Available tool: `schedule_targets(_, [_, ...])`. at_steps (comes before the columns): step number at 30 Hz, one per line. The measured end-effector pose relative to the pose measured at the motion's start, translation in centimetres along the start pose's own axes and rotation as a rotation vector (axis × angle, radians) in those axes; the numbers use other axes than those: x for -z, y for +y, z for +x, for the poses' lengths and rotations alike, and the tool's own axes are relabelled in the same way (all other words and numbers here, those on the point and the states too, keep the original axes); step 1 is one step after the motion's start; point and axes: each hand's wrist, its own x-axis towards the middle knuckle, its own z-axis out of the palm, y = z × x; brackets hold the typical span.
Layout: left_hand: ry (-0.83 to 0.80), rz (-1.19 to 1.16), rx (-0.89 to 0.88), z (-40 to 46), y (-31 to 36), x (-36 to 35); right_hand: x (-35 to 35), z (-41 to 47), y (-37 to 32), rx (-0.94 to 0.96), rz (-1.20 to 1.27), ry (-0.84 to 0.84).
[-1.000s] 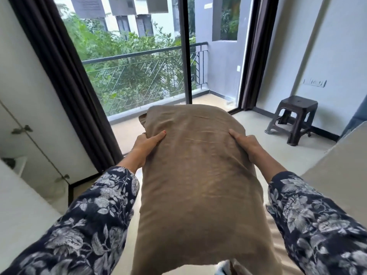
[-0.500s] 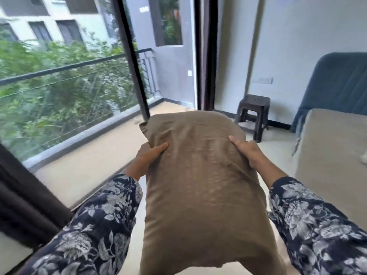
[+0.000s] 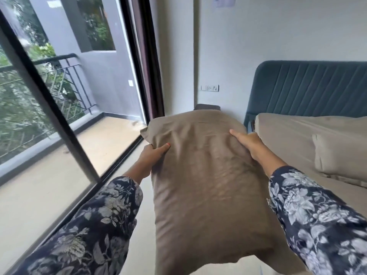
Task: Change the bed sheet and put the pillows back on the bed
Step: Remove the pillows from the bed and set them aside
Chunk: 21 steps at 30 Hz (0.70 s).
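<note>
Both hands, left (image 3: 154, 155) and right (image 3: 247, 142), grip a plump tan cloth pillow (image 3: 202, 187) by its sides.

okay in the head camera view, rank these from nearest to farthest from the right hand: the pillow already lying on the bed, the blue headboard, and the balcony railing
From the right hand, which holds the carried pillow:
1. Pillow on the bed, just to its right.
2. Blue headboard, behind the bed, up and right.
3. Balcony railing, far left, outside the glass.
</note>
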Motion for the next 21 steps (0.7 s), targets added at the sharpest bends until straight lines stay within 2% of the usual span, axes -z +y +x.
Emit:
schedule_targets(9, [-0.011,-0.111,0.053,19.5,4.3,-7.9,-1.2,19.2,-6.0,0.083,-0.132,0.075])
schedule_targets(14, [-0.028,-0.117,0.091,31.8,5.5,-12.5,-3.4,30.9,-6.6,0.05,-0.163,0.104])
schedule_targets(21, [-0.052,-0.152,0.251,47.3,8.4,-19.5,-5.2,47.5,-9.1,-0.074,-0.183,0.105])
